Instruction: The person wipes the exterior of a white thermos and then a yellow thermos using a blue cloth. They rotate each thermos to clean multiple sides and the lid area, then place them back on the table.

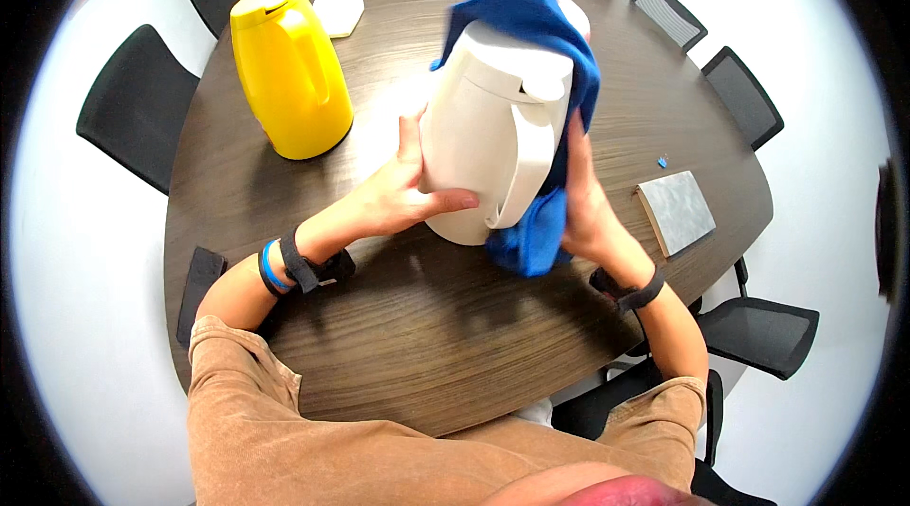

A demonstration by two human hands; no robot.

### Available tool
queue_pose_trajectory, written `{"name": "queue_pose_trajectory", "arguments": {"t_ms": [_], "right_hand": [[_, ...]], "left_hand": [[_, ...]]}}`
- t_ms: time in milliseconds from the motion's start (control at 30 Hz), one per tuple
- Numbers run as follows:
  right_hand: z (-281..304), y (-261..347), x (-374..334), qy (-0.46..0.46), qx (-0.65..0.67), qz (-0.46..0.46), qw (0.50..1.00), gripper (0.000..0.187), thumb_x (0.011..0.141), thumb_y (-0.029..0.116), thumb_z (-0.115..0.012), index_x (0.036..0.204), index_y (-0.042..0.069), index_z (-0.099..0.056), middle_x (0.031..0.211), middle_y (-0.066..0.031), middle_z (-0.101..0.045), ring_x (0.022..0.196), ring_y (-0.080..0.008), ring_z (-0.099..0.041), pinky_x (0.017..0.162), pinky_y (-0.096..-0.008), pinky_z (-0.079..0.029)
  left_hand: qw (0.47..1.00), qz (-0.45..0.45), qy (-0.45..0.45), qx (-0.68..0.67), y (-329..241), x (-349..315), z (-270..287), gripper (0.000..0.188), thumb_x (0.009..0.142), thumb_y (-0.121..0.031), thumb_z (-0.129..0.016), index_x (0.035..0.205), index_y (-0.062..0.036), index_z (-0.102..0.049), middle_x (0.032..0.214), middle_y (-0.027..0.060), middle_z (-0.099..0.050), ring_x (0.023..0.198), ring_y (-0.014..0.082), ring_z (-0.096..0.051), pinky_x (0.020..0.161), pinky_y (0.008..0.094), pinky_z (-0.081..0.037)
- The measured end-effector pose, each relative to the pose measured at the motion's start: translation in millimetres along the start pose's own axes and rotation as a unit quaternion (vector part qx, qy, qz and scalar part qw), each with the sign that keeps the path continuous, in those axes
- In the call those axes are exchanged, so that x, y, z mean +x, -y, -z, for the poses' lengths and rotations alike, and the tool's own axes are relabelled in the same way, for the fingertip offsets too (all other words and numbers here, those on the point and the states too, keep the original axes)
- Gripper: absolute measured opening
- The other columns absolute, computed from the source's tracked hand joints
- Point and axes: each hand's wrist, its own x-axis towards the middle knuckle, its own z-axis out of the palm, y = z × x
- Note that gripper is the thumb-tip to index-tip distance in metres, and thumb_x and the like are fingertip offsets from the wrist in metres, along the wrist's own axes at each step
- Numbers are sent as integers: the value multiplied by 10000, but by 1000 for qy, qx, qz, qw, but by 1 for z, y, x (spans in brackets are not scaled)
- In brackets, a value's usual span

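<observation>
A white thermos jug (pixel 469 141) with a handle and a lidded spout is in front of me over the table, slightly tilted. My left hand (pixel 403 191) grips its lower left side, the thumb laid across the front. A blue cloth (pixel 531 9) drapes over the back of the lid and down the jug's right side, its lower end bunched beside the handle. My right hand (pixel 590 207) presses this cloth against the jug; its fingers are partly hidden behind the cloth. Another white rounded shape (pixel 573 11), mostly covered, shows behind the cloth.
A yellow thermos jug (pixel 289 80) stands on the dark wooden table (pixel 398 354) at the left, with white paper (pixel 338 11) behind it. To the right lie a grey notebook (pixel 677 210) and a small blue scrap (pixel 663 163). A black flat item (pixel 199 293) rests near my left forearm. Black chairs surround the table.
</observation>
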Motion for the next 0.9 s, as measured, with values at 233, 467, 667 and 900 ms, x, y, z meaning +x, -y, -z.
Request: {"name": "queue_pose_trajectory", "arguments": {"t_ms": [233, 467, 667, 900], "right_hand": [[16, 15, 0, 121, -22, -118, 985, 764, 769, -84, -623, 1505, 43, -463, 1389, -268, -622, 1298, -441, -601, 1064, -460, -520], [51, 53, 26, -90, -68, 54, 992, 666, 747, -2, -828, 1374, 60, -610, 1215, -186, -678, 1154, -370, -685, 980, -422, -566], [49, 70, 27, -60, 102, 92, 989, 721, 765, 35, -867, 1415, 83, -559, 1163, -162, -660, 1073, -344, -710, 929, -414, -569], [25, 71, 4, 22, 185, 39, 982, 898, 789, 100, -889, 1503, 156, -347, 1347, -129, -501, 1059, -241, -615, 855, -338, -519]], "left_hand": [[999, 34, 4, 6, -1, -1, 1, 1234, 872, -339, -887, 1605, -65, 67, 1569, 246, -374, 1481, 348, -400, 1223, 491, -347], [999, 32, 5, 15, 0, -1, 0, 1204, 868, -336, -883, 1611, -94, 34, 1553, 226, -348, 1470, 330, -382, 1206, 489, -360], [999, 33, 6, 39, 2, -3, 0, 1198, 859, -379, -881, 1612, -128, 16, 1544, 196, -317, 1464, 307, -362, 1199, 477, -366], [998, 52, 6, 32, 9, -7, 4, 1143, 847, -374, -837, 1594, -83, -22, 1486, 139, -292, 1447, 291, -359, 1197, 445, -372]]}}
